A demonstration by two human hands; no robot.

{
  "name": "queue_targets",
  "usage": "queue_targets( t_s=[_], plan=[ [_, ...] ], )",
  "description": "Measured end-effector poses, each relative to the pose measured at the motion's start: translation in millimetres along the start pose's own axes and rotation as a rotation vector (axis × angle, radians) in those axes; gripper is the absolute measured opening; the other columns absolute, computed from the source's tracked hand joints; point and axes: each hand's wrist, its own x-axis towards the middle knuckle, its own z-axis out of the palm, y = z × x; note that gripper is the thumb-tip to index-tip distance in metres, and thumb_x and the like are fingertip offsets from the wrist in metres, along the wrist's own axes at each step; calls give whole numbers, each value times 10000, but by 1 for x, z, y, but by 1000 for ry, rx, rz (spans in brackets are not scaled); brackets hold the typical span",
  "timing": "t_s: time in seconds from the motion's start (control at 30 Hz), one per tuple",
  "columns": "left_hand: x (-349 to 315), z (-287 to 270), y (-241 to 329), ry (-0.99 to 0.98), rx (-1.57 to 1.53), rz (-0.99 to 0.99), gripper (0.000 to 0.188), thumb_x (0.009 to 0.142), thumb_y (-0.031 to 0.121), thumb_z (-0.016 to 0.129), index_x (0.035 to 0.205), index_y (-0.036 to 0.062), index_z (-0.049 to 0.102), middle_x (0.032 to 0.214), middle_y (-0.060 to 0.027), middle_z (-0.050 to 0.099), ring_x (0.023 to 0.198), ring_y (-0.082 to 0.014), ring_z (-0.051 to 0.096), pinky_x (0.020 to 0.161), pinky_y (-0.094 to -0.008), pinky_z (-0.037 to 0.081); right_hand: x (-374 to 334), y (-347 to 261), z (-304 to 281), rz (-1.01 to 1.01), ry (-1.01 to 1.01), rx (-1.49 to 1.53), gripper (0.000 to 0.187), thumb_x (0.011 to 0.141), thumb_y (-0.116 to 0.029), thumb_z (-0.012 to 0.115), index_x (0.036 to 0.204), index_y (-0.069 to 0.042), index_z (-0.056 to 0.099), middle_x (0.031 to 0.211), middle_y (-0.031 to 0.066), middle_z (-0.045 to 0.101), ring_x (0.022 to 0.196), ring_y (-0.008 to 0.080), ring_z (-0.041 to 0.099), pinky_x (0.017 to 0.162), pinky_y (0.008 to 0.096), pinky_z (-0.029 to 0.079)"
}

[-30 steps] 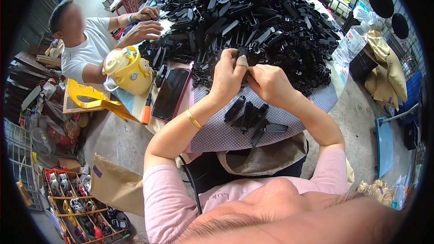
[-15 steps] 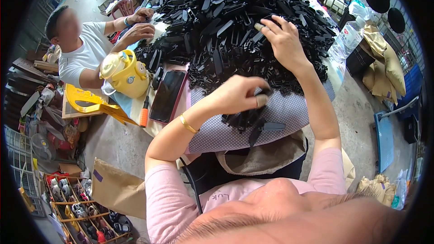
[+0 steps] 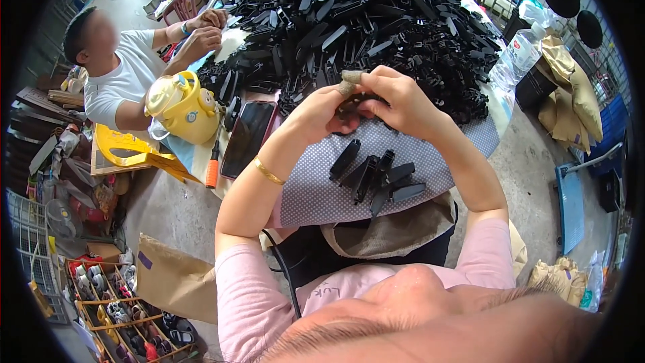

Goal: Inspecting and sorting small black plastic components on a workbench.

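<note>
Black elongated plastic pieces (image 3: 322, 10) lie heaped on the grey, white-dotted worktop (image 3: 306, 195), several more grouped near its closest edge. Left hand (image 3: 326, 111) and right hand (image 3: 401, 97) meet before the heap, fingers bent close together; whether they hold a piece, I cannot tell.

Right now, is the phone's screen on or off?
It looks off: the phone, lying face up, is dark, with nothing lit showing.

The right hand (image 3: 408, 102) has come back from the heap (image 3: 363, 20), and the left hand (image 3: 314, 114) has moved away from the small pile (image 3: 363, 180). Now their fingers (image 3: 380, 83) meet near the heap. One more part (image 3: 401, 173) lies in the small pile.
</note>
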Motion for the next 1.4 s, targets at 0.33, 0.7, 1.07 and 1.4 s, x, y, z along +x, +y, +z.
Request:
queue_targets(
  t_s=[0.33, 0.7, 1.07, 1.4],
  plan=[
    [0, 8, -2, 76, -158, 57, 308, 978, 211, 385, 1166, 2, 509, 915, -111, 601, 805, -221, 629, 761, -380, 544, -18, 8, -7, 292, -348, -442, 219, 730, -172, 664, 899, -54, 594, 825, 117, 628, 797, 286, 623, 714, 379, 497],
    [4, 7, -13, -102, -306, 143, 344, 985, 204, 337, 1183, -35, 487, 957, -121, 597, 880, -230, 612, 839, -442, 522, -10, 2, 1, 460, 283, 672, 197, 840, -59, 638, 1016, 27, 614, 846, 62, 657, 716, 80, 622, 653, 189, 518],
    [2, 7, -20, -78, -159, 323, 252, 936, 214, 514, 1093, 23, 565, 955, -34, 615, 821, -102, 591, 724, -249, 502, -8, -2, 12, 57, 383, -28, 186, 758, -105, 711, 906, -2, 661, 729, 88, 610, 630, 180, 598, 545, 267, 468],
    [-4, 20, -18, 243, 361, 534, 233, 936, 207, 515, 1037, 0, 551, 776, -13, 593, 615, -47, 521, 541, -198, 433, -12, -8, 10, 33, 170, -37, 211, 726, 14, 610, 933, 41, 581, 813, 137, 579, 666, 225, 600, 587, 294, 491]
  ],
)
